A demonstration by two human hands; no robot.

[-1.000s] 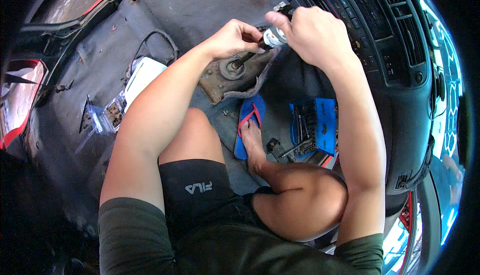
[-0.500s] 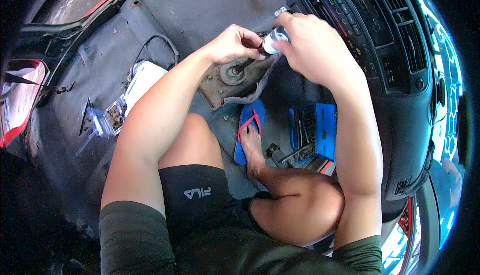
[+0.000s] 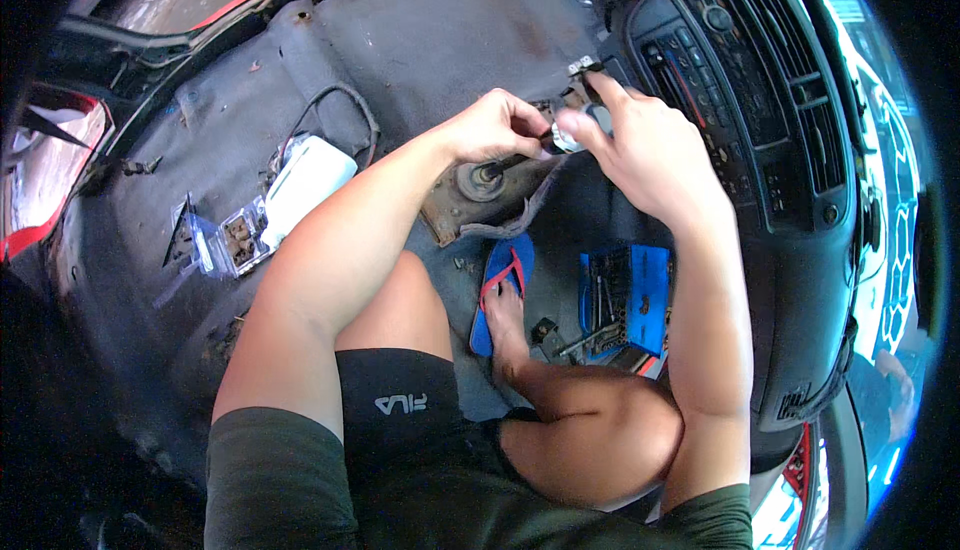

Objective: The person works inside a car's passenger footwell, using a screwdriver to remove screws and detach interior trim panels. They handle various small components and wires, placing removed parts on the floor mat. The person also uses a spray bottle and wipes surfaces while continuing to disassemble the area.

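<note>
A dark gear lever (image 3: pixel 508 164) rises at a slant from a round boot on a rusty metal plate (image 3: pixel 447 218). My left hand (image 3: pixel 500 128) is closed in a pinch around the lever's upper end. Just right of those fingertips sits a short white-and-dark cylinder (image 3: pixel 568 134), which looks like a knob at the lever's top. My right hand (image 3: pixel 645 145) holds this piece between thumb and curled fingers; the fingers are partly smeared by motion. Whether the cylinder touches the lever cannot be made out behind the fingers.
A blue case of sockets (image 3: pixel 650 295) lies open right of my sandalled foot (image 3: pixel 505 320). Left are a white box-like object (image 3: pixel 310 185) and a clear bag of small parts (image 3: pixel 235 240). The dashboard (image 3: pixel 745 100) borders the right side, with bare car floor (image 3: pixel 430 30) ahead.
The whole view has shifted, so everything appears slightly lower and further right. Both hands stay at the lever's top; my right hand and fingers have turned around the white-and-dark cylinder.
</note>
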